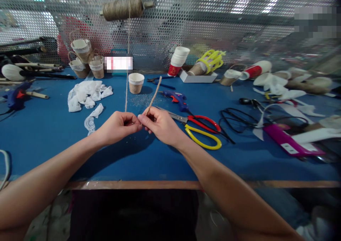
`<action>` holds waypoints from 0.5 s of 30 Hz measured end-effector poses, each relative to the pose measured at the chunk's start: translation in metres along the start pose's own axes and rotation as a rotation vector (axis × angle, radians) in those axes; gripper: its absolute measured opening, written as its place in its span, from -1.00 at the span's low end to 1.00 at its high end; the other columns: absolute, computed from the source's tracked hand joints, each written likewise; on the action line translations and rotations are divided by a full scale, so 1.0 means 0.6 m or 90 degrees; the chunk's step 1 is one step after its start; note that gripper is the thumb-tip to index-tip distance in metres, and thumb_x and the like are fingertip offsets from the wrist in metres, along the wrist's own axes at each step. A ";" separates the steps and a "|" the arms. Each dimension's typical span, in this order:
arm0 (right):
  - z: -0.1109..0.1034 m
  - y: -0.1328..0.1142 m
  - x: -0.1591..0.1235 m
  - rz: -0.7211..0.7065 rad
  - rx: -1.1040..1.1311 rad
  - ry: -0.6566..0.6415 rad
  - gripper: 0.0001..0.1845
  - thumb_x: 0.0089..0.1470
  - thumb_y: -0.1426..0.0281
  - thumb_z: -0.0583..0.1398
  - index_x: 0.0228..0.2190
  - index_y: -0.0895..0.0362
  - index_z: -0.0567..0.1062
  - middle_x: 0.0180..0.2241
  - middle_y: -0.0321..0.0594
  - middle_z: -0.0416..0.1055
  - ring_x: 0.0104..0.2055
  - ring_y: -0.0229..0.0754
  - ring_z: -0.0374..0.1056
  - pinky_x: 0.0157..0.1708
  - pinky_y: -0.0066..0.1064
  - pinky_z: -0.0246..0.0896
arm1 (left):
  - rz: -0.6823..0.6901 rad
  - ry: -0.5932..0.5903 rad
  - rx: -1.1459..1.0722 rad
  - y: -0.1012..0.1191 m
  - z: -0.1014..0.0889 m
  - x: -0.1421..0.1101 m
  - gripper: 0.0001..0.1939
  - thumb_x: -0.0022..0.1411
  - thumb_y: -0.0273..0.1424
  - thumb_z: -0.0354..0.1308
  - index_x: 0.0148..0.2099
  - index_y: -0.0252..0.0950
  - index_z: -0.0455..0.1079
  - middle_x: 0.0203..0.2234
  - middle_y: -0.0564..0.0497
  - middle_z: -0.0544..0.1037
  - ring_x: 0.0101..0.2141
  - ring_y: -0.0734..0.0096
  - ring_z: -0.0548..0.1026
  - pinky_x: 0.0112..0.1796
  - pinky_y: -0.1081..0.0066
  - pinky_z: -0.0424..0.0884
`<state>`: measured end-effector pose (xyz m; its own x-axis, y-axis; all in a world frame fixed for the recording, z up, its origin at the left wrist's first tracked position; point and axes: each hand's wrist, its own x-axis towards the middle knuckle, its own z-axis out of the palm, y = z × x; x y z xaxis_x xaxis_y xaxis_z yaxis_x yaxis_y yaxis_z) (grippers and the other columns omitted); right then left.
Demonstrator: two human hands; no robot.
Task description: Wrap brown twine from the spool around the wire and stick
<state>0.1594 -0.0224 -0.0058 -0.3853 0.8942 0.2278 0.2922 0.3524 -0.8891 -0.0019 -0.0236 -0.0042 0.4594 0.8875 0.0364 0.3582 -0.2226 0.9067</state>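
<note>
My left hand (119, 127) is closed in a pinch on twine (128, 56), which hangs down from a spool (122, 8) mounted at the back. Fingertips almost touching it, my right hand (160, 124) pinches a thin tan twine-covered strand (154, 94) that slants up and to the right. Both hands are held together above the blue table. Just beyond them stands a small twine-wrapped cup (136, 84) with a white band at its rim. Scissors (197, 125) with one red and one yellow handle lie right of my right hand.
White lace (86, 94) lies on the left. Finished-looking cups with handles (81, 51) are stacked behind it. A blue glue gun (176, 99) and pliers (161, 81) lie beyond my hands. Paper cups (179, 60) stand at the back; black cable and a purple power strip (290, 140) occupy the right.
</note>
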 end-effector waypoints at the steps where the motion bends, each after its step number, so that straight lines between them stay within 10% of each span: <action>1: -0.001 0.000 0.000 0.004 -0.008 0.003 -0.73 0.02 0.23 0.09 -0.50 0.19 0.31 -0.59 -0.31 0.28 -0.57 -0.36 0.17 -0.56 -0.48 0.09 | 0.005 -0.008 0.006 0.001 -0.002 0.000 -0.78 0.04 -0.32 0.07 -0.53 -0.37 0.27 -0.70 0.15 0.18 -0.64 0.63 0.10 -0.62 0.56 0.03; 15: 0.001 0.006 0.001 0.032 -0.092 0.031 -0.68 0.00 0.18 0.10 -0.56 0.18 0.28 -0.66 -0.35 0.21 -0.60 -0.37 0.10 -0.59 -0.49 0.00 | 0.074 0.026 0.248 0.009 -0.003 -0.004 -0.83 0.06 -0.38 0.00 -0.52 -0.35 0.25 -0.71 0.15 0.23 -0.63 0.61 0.13 -0.60 0.56 0.07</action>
<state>0.1600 -0.0209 -0.0090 -0.3245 0.9230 0.2067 0.4341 0.3395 -0.8344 -0.0025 -0.0265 0.0012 0.4854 0.8609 0.1527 0.5901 -0.4515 0.6693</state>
